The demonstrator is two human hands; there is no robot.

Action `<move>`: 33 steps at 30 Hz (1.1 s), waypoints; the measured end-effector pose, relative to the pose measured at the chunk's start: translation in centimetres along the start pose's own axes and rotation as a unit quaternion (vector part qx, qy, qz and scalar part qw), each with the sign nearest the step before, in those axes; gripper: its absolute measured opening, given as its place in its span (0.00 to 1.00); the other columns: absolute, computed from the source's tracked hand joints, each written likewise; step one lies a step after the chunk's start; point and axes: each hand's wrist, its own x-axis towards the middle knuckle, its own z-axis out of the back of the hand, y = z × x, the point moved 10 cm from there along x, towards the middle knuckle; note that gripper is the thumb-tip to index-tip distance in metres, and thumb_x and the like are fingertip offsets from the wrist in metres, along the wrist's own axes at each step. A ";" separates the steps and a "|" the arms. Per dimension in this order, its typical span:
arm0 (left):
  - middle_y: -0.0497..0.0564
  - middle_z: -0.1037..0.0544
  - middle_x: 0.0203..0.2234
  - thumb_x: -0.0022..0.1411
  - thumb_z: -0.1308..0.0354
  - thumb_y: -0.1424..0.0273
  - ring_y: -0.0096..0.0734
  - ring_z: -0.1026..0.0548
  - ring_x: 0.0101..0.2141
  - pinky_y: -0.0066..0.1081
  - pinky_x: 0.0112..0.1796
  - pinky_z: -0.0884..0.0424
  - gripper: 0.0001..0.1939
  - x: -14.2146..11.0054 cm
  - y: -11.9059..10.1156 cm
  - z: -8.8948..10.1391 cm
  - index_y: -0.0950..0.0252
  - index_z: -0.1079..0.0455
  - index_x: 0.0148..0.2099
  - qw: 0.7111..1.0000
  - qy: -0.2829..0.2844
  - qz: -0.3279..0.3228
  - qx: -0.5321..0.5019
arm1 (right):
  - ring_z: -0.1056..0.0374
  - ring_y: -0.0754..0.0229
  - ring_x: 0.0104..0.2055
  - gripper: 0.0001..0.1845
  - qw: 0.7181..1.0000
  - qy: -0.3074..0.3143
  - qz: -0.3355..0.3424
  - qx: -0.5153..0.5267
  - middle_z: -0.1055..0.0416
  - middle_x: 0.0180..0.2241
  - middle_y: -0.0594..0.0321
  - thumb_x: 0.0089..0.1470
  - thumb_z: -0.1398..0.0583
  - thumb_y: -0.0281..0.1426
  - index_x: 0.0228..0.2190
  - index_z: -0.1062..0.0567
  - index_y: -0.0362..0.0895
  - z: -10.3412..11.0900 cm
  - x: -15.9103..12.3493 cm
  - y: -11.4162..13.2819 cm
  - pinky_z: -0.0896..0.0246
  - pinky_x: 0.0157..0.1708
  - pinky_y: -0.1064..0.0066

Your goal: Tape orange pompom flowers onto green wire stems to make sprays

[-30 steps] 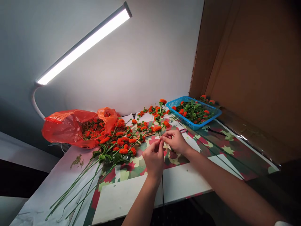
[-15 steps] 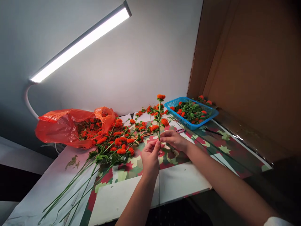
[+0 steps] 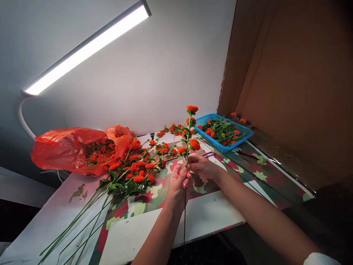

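Observation:
Both hands meet on one upright artificial flower stem (image 3: 188, 141), which carries several fuzzy orange blooms and green wrapping on its upper part. Below the hands, a bare dark wire runs down past the table edge. My left hand (image 3: 177, 183) is closed around the stem, thumb and fingers pinching it at the base of the green part. Just above and to the right, my right hand (image 3: 202, 166) pinches the same stem, its fingertips touching it. Finished-looking orange flower stems (image 3: 138, 169) lie to the left of my hands.
An orange plastic bag (image 3: 60, 149) full of small orange flowers lies at the left. At the back right stands a blue basket (image 3: 226, 148) of flowers and green leaves. A lit lamp (image 3: 88, 49) hangs above. Dark tweezers-like tool (image 3: 246, 154) and white boards (image 3: 209, 213) lie on the patterned table cover.
The view has shifted slightly, so the surroundings sit a little further left. The flower stem has turned a little in my fingers and leans slightly right; both hands stay on it.

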 end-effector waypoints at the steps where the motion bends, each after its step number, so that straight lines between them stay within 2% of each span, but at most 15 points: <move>1: 0.38 0.36 0.15 0.45 0.32 0.67 0.10 0.46 0.12 0.17 0.17 0.49 0.20 -0.1 0.4 -0.2 0.64 0.43 0.29 1.000 0.011 0.021 -0.018 | 0.36 0.68 0.22 0.19 1.000 0.009 -0.002 -0.009 0.31 0.20 0.68 0.29 0.28 0.37 0.21 0.27 0.40 -0.2 0.0 0.0 0.42 0.25 0.76; 4: 0.37 0.40 0.15 0.50 0.35 0.68 0.09 0.50 0.12 0.17 0.17 0.49 0.14 -0.6 1.1 -0.6 0.66 0.38 0.31 0.997 0.025 0.056 -0.055 | 0.35 0.67 0.26 0.20 0.999 0.012 0.006 -0.042 0.30 0.22 0.66 0.29 0.29 0.40 0.22 0.26 0.39 -0.3 -0.1 0.2 0.42 0.28 0.75; 6: 0.38 0.40 0.15 0.49 0.35 0.69 0.10 0.49 0.12 0.16 0.17 0.48 0.13 -0.7 1.2 -0.6 0.65 0.36 0.33 0.996 0.017 0.056 -0.063 | 0.35 0.65 0.27 0.20 0.998 0.008 0.021 -0.065 0.30 0.22 0.65 0.31 0.30 0.41 0.23 0.25 0.40 -0.3 -0.2 0.4 0.41 0.29 0.73; 12: 0.42 0.30 0.18 0.42 0.31 0.66 0.13 0.40 0.14 0.17 0.17 0.44 0.17 0.0 0.3 1.1 0.65 0.35 0.30 0.998 -0.056 -0.008 -0.012 | 0.38 0.67 0.27 0.12 0.991 -0.050 0.095 -0.086 0.35 0.20 0.69 0.39 0.32 0.36 0.19 0.27 0.41 0.6 -0.3 1.6 0.43 0.31 0.74; 14: 0.43 0.27 0.19 0.43 0.31 0.64 0.16 0.35 0.16 0.19 0.18 0.40 0.17 0.1 -0.2 1.9 0.66 0.34 0.31 0.995 -0.086 -0.032 0.038 | 0.38 0.67 0.26 0.12 0.988 -0.074 0.100 -0.090 0.35 0.20 0.69 0.39 0.32 0.36 0.19 0.27 0.41 0.9 -0.3 1.8 0.43 0.31 0.74; 17: 0.47 0.25 0.20 0.45 0.33 0.62 0.23 0.28 0.20 0.23 0.23 0.34 0.17 -0.4 -1.7 2.7 0.68 0.30 0.34 0.971 -0.126 -0.077 0.186 | 0.38 0.67 0.24 0.14 0.980 -0.131 0.101 -0.109 0.33 0.19 0.68 0.36 0.31 0.36 0.18 0.27 0.40 1.7 -0.4 2.0 0.43 0.30 0.73; 19: 0.49 0.24 0.20 0.46 0.34 0.63 0.26 0.27 0.22 0.25 0.26 0.32 0.17 -0.6 -2.7 2.5 0.70 0.27 0.34 0.953 -0.124 -0.104 0.258 | 0.37 0.66 0.25 0.14 0.973 -0.161 0.102 -0.129 0.32 0.20 0.67 0.35 0.31 0.36 0.18 0.27 0.40 2.1 -0.5 2.2 0.43 0.29 0.73; 21: 0.49 0.24 0.19 0.45 0.33 0.64 0.25 0.28 0.21 0.25 0.25 0.32 0.15 -0.7 -3.1 2.1 0.70 0.27 0.31 0.950 -0.112 -0.111 0.269 | 0.36 0.65 0.25 0.14 0.972 -0.165 0.097 -0.139 0.31 0.21 0.65 0.35 0.31 0.37 0.20 0.26 0.40 2.2 -0.6 2.1 0.42 0.28 0.73; 26: 0.44 0.30 0.15 0.41 0.31 0.64 0.17 0.35 0.16 0.19 0.19 0.39 0.14 -0.1 -1.5 1.6 0.69 0.29 0.26 0.991 -0.054 -0.030 0.118 | 0.36 0.65 0.26 0.15 0.987 -0.080 0.084 -0.113 0.31 0.21 0.66 0.36 0.31 0.40 0.20 0.26 0.41 0.9 -0.3 1.8 0.41 0.30 0.73; 29: 0.40 0.37 0.12 0.43 0.32 0.64 0.12 0.43 0.12 0.16 0.14 0.47 0.15 -0.1 0.2 0.8 0.69 0.31 0.27 0.998 -0.002 0.050 0.039 | 0.37 0.66 0.26 0.16 0.988 -0.039 0.084 -0.125 0.32 0.20 0.67 0.38 0.32 0.41 0.19 0.27 0.41 0.2 -0.4 1.8 0.42 0.30 0.74; 31: 0.39 0.40 0.12 0.46 0.33 0.64 0.10 0.47 0.11 0.15 0.13 0.49 0.14 -0.3 1.3 0.4 0.69 0.31 0.28 0.995 0.023 0.100 0.015 | 0.38 0.66 0.25 0.17 0.984 -0.035 0.092 -0.148 0.33 0.20 0.67 0.39 0.33 0.42 0.19 0.28 0.41 -0.2 -0.6 2.1 0.42 0.29 0.73; 33: 0.40 0.38 0.13 0.47 0.34 0.63 0.11 0.45 0.11 0.16 0.14 0.47 0.14 -0.4 1.4 0.7 0.70 0.31 0.29 0.993 0.015 0.107 0.042 | 0.39 0.66 0.24 0.19 0.979 -0.057 0.102 -0.170 0.34 0.19 0.67 0.39 0.33 0.44 0.18 0.29 0.41 -0.1 -0.8 2.6 0.43 0.27 0.73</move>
